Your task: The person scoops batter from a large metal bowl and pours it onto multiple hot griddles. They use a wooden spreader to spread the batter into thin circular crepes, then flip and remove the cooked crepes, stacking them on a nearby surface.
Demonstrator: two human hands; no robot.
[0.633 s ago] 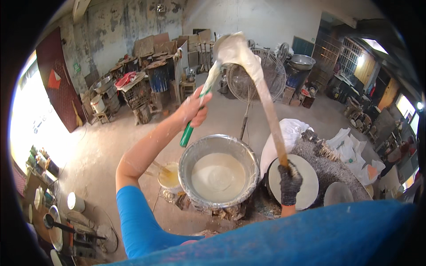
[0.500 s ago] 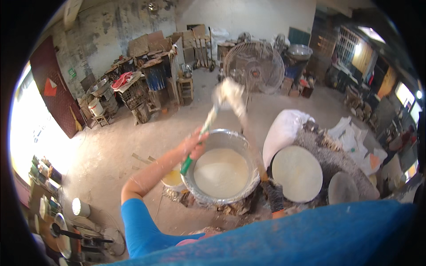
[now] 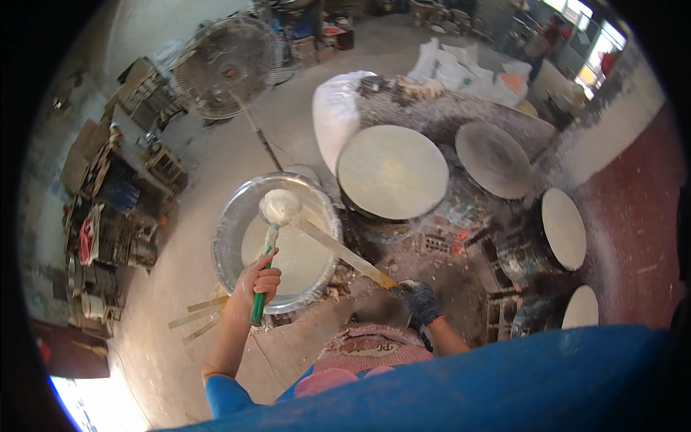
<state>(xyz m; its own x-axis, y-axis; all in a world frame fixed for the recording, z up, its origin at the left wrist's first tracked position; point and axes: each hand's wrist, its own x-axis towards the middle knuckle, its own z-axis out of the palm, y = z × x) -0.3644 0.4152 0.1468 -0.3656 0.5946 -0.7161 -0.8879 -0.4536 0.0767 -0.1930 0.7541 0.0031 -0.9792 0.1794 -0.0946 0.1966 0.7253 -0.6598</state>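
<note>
My bare left hand (image 3: 263,279) grips the green handle of a ladle (image 3: 280,207). The ladle's bowl, coated with white batter, is over the far part of a large metal pot (image 3: 224,241). Inside the pot lies pale liquid batter (image 3: 296,268). In a dark glove, my right hand (image 3: 419,299) is closed around the near end of a long flat wooden stick (image 3: 349,257). The far end of the stick reaches over the pot to the side of the ladle bowl; whether they touch I cannot tell.
To the right of the pot are a round pale-topped pan (image 3: 392,173) and a grey round disc (image 3: 493,159). Two drum-like vessels with pale tops (image 3: 563,229) stand farther right. A white sack (image 3: 334,119) and a standing fan (image 3: 229,70) are beyond. Wooden strips (image 3: 198,317) lie left.
The view has swung to the right. The ladle and the stick's tip, raised high beyond the pot before, are now lower and over it. Both hands keep their holds.
</note>
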